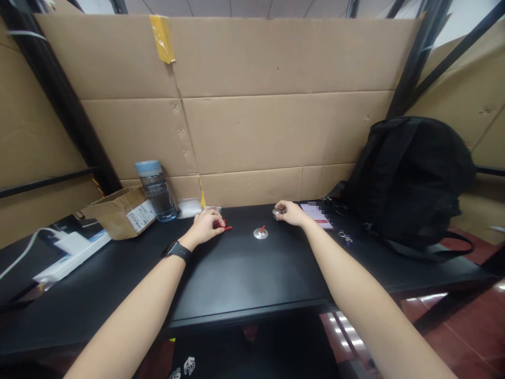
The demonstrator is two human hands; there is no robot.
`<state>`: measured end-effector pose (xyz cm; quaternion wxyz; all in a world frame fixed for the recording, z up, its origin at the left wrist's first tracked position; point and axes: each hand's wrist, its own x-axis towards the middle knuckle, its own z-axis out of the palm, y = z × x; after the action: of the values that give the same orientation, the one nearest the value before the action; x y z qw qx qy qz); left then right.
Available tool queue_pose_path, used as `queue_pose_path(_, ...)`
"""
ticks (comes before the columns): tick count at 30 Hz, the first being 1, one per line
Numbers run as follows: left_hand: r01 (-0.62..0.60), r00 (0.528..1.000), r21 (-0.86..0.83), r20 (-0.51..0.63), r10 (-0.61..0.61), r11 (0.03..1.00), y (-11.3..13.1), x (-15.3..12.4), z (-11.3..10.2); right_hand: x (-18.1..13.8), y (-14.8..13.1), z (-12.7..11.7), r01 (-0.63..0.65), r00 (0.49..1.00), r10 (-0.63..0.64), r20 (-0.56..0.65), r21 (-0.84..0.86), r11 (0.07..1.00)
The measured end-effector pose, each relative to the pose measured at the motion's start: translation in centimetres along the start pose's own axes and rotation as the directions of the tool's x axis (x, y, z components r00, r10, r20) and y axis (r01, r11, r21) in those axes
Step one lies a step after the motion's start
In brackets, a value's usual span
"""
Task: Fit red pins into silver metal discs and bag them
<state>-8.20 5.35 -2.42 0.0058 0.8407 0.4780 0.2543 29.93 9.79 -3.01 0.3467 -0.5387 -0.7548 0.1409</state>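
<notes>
Red pieces (223, 227) lie on the black counter (236, 279) at centre frame, gripped under the curled fingers of the left hand (205, 227). A black backpack (406, 179) fills the right side. The right hand (290, 213), closed, pinches a small grey disc (276, 213). Between both hands sits a silver disc (261, 232) topped with red, apart from each.

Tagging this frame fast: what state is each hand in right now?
Left hand: closed on small red pieces on the black table.
Right hand: fingers closed on a small grey object; how firmly cannot be told.
</notes>
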Motion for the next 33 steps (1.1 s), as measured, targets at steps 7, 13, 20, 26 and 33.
queue_pose_path(7, -0.02, 0.999, 0.055, 0.038, 0.018, 0.998, 0.5, 0.1, 0.5, 0.0, 0.0, -0.1, -0.001, 1.0, 0.001, -0.013, -0.012, 1.0)
queue_pose_path(13, -0.068, 0.998, 0.062, 0.003, 0.068, 0.996, 1.6, 0.2, 0.8, 0.3, 0.4, -0.1, -0.003, 1.0, 0.004, -0.018, 0.003, 1.0)
queue_pose_path(20, -0.093, 0.996, 0.009, -0.007, 0.093, 0.996, 3.0, 0.3, 0.0, 0.8, 1.4, 0.4, -0.05, 0.998, 0.052, -0.041, 0.029, 0.998)
queue_pose_path(26, -0.081, 0.997, -0.002, -0.016, 0.081, 0.997, 3.7, 0.3, -0.3, 0.6, 1.3, 0.4, -0.069, 0.997, 0.071, -0.041, 0.05, 0.996)
queue_pose_path(33, -0.078, 0.997, -0.036, -0.006, 0.078, 0.996, 3.7, 0.4, -0.2, 0.5, 1.1, 0.1, -0.034, 0.999, 0.035, -0.007, 0.09, 0.995)
